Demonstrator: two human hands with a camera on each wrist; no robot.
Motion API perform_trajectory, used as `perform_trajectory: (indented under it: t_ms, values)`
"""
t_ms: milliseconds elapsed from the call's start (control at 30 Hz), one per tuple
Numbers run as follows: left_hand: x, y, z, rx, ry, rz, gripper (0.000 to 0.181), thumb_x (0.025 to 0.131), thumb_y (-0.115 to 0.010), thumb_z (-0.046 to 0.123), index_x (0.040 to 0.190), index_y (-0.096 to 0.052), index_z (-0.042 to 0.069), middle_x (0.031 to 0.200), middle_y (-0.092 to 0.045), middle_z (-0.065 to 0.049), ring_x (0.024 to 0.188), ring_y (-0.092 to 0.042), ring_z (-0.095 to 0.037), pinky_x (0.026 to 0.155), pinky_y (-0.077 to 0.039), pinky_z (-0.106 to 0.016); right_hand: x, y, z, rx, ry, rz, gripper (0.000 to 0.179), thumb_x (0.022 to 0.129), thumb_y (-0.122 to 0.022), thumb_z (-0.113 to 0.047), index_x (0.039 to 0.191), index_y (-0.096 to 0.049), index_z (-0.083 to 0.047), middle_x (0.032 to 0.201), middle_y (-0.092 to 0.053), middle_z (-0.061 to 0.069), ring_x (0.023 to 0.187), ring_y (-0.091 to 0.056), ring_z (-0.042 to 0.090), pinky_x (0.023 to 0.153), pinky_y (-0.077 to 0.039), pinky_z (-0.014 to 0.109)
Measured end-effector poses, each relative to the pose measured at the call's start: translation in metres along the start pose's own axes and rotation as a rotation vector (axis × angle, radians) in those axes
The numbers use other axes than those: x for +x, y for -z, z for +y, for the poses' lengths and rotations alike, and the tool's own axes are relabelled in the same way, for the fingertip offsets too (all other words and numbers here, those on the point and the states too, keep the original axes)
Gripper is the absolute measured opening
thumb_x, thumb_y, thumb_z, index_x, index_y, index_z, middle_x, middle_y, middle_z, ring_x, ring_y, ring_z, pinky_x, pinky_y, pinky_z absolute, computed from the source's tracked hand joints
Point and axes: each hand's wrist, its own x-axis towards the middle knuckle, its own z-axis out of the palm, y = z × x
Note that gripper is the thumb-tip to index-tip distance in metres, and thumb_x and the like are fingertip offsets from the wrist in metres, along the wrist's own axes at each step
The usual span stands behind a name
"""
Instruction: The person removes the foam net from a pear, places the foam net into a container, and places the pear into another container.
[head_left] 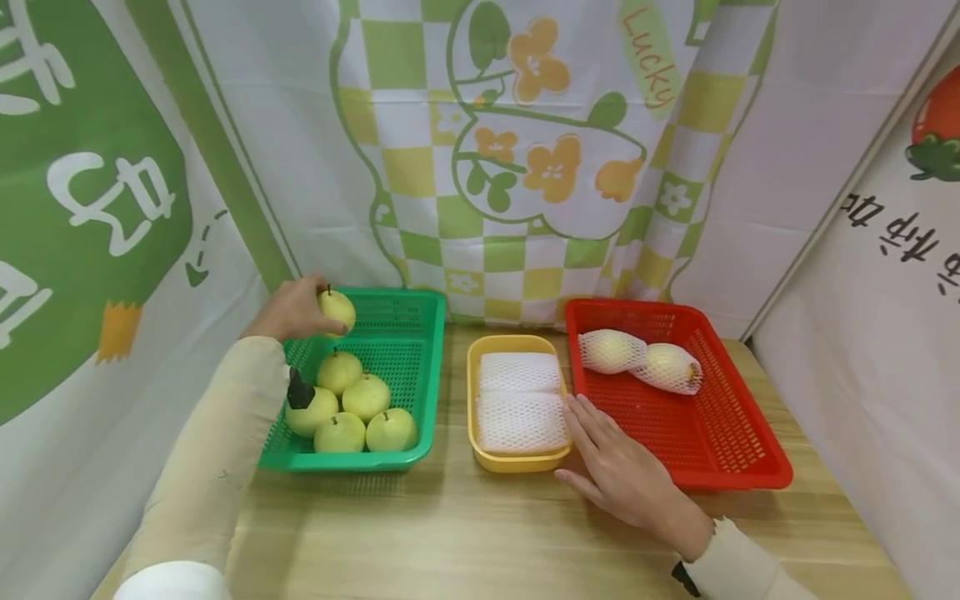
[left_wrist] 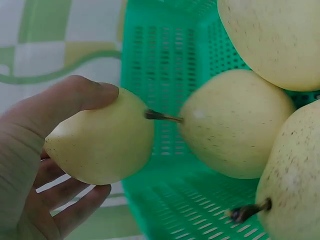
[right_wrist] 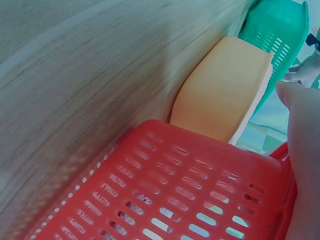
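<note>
My left hand (head_left: 296, 310) holds a pale yellow pear (left_wrist: 107, 140) over the back left of the green basket (head_left: 427, 392), thumb on one side and fingers curled round the other. Several more pears (head_left: 366, 397) lie in that basket, stems showing. My right hand (head_left: 618, 467) is stretched out flat, fingers together, its fingertips right at the rim of the yellow tub (head_left: 517, 464). Inside the tub lie two stacks of white foam net sleeves (head_left: 521, 421). In the right wrist view only the thumb side of the right hand (right_wrist: 305, 120) shows.
To the right stands a red basket (head_left: 645, 433) with two pears in foam nets (head_left: 611, 351) at its back. All three containers sit on a wooden table (head_left: 480, 533). A checked curtain (head_left: 480, 275) hangs close behind, and printed panels flank both sides.
</note>
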Motion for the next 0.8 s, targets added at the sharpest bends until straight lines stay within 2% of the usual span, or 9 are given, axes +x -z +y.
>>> perform_trajectory:
  t_ms: [167,267,500,667,800]
  values:
    - [0.014,-0.014,-0.016,-0.006,0.066,-0.036,0.084,0.085,-0.085,0.044,0.138,-0.048,-0.01,0.128,-0.059,-0.036,0.114,-0.058,-0.051,0.091,-0.052,-0.062,0.0,-0.001,0.002,-0.017,0.022,0.032,0.089,0.1,-0.068,-0.051,0.163,-0.033,0.002,0.171,-0.035,0.02,0.158,-0.036,0.036,0.124,-0.041,0.048]
    - [0.02,-0.024,-0.02,0.0,0.096,-0.062,0.085,0.084,-0.086,0.046,0.136,-0.047,-0.008,0.128,-0.058,-0.035,0.117,-0.057,-0.053,0.093,-0.052,-0.063,0.0,-0.002,0.003,-0.027,0.035,0.053,0.089,0.1,-0.069,-0.051,0.162,-0.035,0.003,0.169,-0.038,0.021,0.157,-0.038,0.037,0.123,-0.042,0.049]
    - [0.026,-0.042,-0.025,0.05,0.123,-0.115,0.074,0.084,-0.086,0.042,0.128,-0.054,-0.009,0.125,-0.062,-0.033,0.116,-0.06,-0.053,0.091,-0.055,-0.063,0.0,-0.003,0.002,-0.027,0.04,0.056,0.087,0.1,-0.068,-0.053,0.16,-0.039,0.003,0.168,-0.04,0.022,0.156,-0.04,0.038,0.122,-0.043,0.049]
    - [0.029,-0.05,-0.027,0.079,0.148,-0.144,0.071,0.085,-0.084,0.043,0.126,-0.054,-0.007,0.126,-0.061,-0.032,0.117,-0.061,-0.054,0.091,-0.055,-0.064,0.0,-0.003,0.003,-0.028,0.035,0.055,0.088,0.099,-0.069,-0.052,0.16,-0.039,0.003,0.168,-0.04,0.021,0.156,-0.04,0.037,0.122,-0.043,0.049]
    - [0.03,-0.053,-0.022,0.051,0.167,-0.151,0.069,0.087,-0.083,0.038,0.125,-0.053,-0.011,0.126,-0.06,-0.036,0.115,-0.062,-0.053,0.092,-0.057,-0.061,0.0,-0.002,0.004,-0.029,0.024,0.045,0.088,0.099,-0.068,-0.053,0.16,-0.039,0.002,0.168,-0.039,0.021,0.157,-0.039,0.037,0.123,-0.042,0.048]
